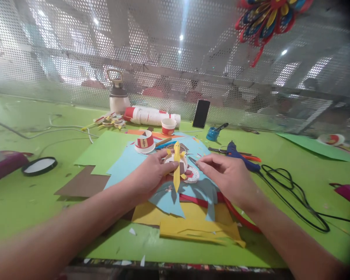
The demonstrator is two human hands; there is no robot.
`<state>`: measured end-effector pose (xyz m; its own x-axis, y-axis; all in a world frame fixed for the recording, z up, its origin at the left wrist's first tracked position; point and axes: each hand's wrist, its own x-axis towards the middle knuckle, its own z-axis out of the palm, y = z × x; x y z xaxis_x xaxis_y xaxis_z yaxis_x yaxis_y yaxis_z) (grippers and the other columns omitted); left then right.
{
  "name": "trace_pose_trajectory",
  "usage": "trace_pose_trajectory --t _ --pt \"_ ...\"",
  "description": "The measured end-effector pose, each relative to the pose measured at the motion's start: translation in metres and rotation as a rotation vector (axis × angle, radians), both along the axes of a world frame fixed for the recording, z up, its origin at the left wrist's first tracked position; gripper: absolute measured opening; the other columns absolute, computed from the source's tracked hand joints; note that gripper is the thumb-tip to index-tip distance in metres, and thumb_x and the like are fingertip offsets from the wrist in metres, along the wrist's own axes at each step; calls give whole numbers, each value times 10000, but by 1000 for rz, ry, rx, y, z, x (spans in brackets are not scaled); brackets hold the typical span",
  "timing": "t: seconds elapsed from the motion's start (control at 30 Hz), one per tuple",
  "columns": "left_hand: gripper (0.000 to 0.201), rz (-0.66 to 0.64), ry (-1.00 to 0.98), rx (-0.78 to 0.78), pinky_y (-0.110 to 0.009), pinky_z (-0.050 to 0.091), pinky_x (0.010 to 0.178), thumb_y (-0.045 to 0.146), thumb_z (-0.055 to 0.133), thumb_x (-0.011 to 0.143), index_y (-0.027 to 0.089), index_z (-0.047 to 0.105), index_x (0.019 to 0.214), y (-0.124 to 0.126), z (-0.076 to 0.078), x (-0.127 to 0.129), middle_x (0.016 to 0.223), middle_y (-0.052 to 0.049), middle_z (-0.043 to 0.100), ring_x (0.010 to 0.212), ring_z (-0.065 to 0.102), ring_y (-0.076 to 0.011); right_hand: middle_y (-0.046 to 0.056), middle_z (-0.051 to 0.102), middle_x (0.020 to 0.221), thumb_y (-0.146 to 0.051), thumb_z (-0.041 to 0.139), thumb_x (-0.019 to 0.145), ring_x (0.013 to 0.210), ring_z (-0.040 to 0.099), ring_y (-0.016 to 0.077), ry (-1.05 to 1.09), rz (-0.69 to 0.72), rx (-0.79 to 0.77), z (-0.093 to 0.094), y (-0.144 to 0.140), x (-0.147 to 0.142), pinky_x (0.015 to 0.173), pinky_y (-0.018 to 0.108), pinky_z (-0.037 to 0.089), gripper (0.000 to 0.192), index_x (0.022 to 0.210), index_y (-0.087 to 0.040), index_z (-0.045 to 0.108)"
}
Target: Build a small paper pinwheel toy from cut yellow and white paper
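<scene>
Two bare hands met over a heap of cut coloured paper on the green table (pixel 23 202), and what lay between them was a small paper craft piece (pixel 179 165) crossed by a yellow paper strip (pixel 177 168). Furthest out to the left of the left hand sat a round mirror (pixel 39 165), with a brown card sheet (pixel 81 182) nearer in. The left hand (pixel 150 177) came in low from the left with its forearm slanting up across the table, its fingers curled around the craft piece and its thumb pressed on top, so it had hold of the piece. The strip's long axis ran almost straight away from the person, one end pointing at the far mesh wall and the other hanging toward the near edge. Just to the right, the right hand (pixel 226 175) hovered close but apart from the piece, loosely half closed, its fingertips (pixel 200 163) drawn together and aimed left at the strip; whether they pinched anything could not be told. Beyond that hand's knuckles lay a blue glue gun (pixel 240 155), its black cable (pixel 291 194) trailing off to the right.
</scene>
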<state>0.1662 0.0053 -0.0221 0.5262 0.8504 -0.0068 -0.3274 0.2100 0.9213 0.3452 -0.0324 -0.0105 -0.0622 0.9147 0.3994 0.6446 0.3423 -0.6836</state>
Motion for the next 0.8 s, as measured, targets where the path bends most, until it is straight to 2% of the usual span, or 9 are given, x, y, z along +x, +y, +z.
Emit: trace_pose_trajectory --t 0.13,0.2,0.3,0.37,0.5,0.57,0.73,0.8 --pt "246 -63 33 22 -299 470 758 113 589 764 141 571 1008 -2 -2 0 879 -69 666 800 629 -164 41 681 803 -243 555 832 724 608 173 -5 20 81 -5 -2 -3 655 295 480 145 803 -175 680" --pt "308 -78 42 25 -241 440 697 62 601 715 158 585 1007 -2 -4 0 851 -38 659 757 605 -128 46 672 814 -245 558 831 725 609 172 -7 28 74 -8 -1 -2 654 298 487 138 835 -176 677" --pt "319 -103 31 34 -191 356 539 20 586 675 173 609 954 -2 -7 1 715 18 608 586 519 -71 54 672 835 -278 566 828 727 611 174 28 5 52 -10 3 -1 663 307 495 159 868 -170 675" --pt "311 -143 28 50 -191 339 518 17 575 679 175 618 944 -3 -8 2 669 31 575 550 488 -64 54 679 834 -305 564 828 731 611 174 59 10 -2 -9 6 1 666 307 493 184 859 -166 680" --pt "392 -201 34 13 -250 433 677 26 588 690 182 598 1050 -5 -9 3 718 7 606 665 561 -113 25 679 756 -338 561 827 673 591 148 187 83 -145 -4 8 0 624 280 474 220 858 -167 696" --pt "450 -205 42 -7 -266 445 698 36 605 691 193 572 1112 -6 -9 3 712 10 615 669 575 -121 9 658 691 -351 592 801 615 565 128 280 106 -210 -3 7 -3 595 267 461 218 805 -158 694" --pt "629 -230 59 -46 -296 462 760 74 624 715 222 426 1294 -9 -12 3 864 -24 666 723 619 -133 -16 611 563 -376 682 718 465 539 121 585 175 -447 -7 5 -10 459 270 450 223 737 -163 620" --pt "687 -247 70 -62 -298 464 759 69 619 721 230 368 1340 -10 -12 3 891 -33 673 731 631 -137 -28 591 527 -351 708 694 426 526 117 670 182 -497 -11 6 -10 432 271 449 216 723 -169 595"
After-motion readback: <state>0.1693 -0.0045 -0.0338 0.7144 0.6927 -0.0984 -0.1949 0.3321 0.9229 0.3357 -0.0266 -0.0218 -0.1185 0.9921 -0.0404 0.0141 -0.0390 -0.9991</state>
